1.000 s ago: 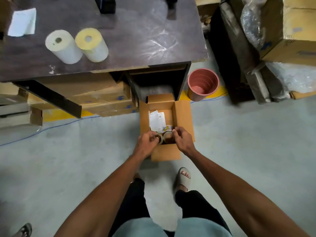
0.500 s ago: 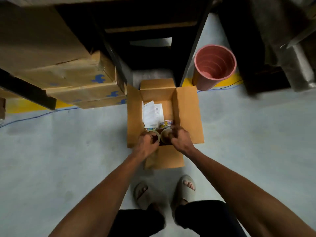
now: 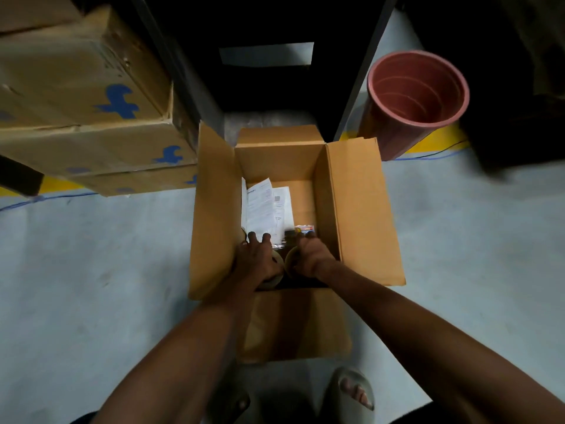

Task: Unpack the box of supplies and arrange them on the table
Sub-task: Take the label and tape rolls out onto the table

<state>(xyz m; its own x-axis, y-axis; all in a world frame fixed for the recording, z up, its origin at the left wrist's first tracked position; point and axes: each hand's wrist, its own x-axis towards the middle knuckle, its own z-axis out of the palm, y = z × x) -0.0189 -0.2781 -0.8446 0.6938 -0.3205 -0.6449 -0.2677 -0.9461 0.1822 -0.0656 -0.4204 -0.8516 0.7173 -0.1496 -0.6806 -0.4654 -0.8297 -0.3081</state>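
An open cardboard box (image 3: pixel 360 209) stands on the grey floor in front of me, flaps spread. Both hands are down inside it at its near end. My left hand (image 3: pixel 256 261) grips a roll of tape (image 3: pixel 276 270), and my right hand (image 3: pixel 310 257) grips a second roll of tape (image 3: pixel 290 260) beside it. White printed papers (image 3: pixel 266 209) lie on the box bottom beyond my fingers, with a small colourful packet (image 3: pixel 304 228) to their right. The rolls are mostly hidden under my hands.
Stacked cardboard cartons with blue marks (image 3: pixel 91 117) sit at the left under a dark table frame (image 3: pixel 357 87). A pink tube (image 3: pixel 415 99) stands at the right rear of the box. My sandalled foot (image 3: pixel 351 393) is near the box's front flap.
The view has dropped from the tabletop toward the box, which now fills the frame. Both hands have sunk deeper into the box, still closed around the two tape rolls.
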